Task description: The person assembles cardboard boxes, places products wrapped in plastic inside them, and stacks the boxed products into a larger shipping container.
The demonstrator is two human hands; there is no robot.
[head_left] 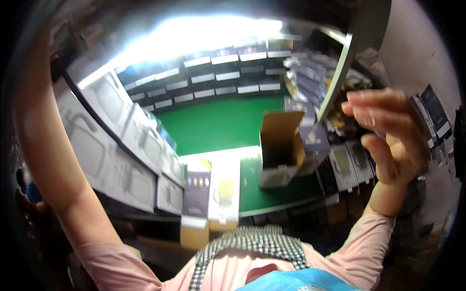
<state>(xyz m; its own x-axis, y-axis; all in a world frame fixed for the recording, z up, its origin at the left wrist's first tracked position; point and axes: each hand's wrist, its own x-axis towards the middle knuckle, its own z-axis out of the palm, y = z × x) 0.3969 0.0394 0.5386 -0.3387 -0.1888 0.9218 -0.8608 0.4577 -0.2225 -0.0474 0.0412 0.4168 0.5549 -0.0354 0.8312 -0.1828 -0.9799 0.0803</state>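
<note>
My right hand [395, 133] is raised at the right, blurred by motion. Its fingers are bent and the thumb stands apart from them, with nothing seen between. My left arm [53, 160] stretches up along the left side, and its hand is lost beyond the dark upper left rim. Below and to the left of my right hand, an open cardboard box [273, 177] stands on the green table [208, 121], its brown flap up. Closer to me lies a white and dark purple carton [224, 167] with a jug pictured on it; its brown end flaps hang open at the near edge.
Large white cartons [90, 145] with pictured jugs are stacked at the left. Rows of dark and white boxes [213, 77] line the far side beneath a bright lamp [194, 36]. A pale upright post [336, 80] rises between the table and my right hand, near piled flat packages [310, 77].
</note>
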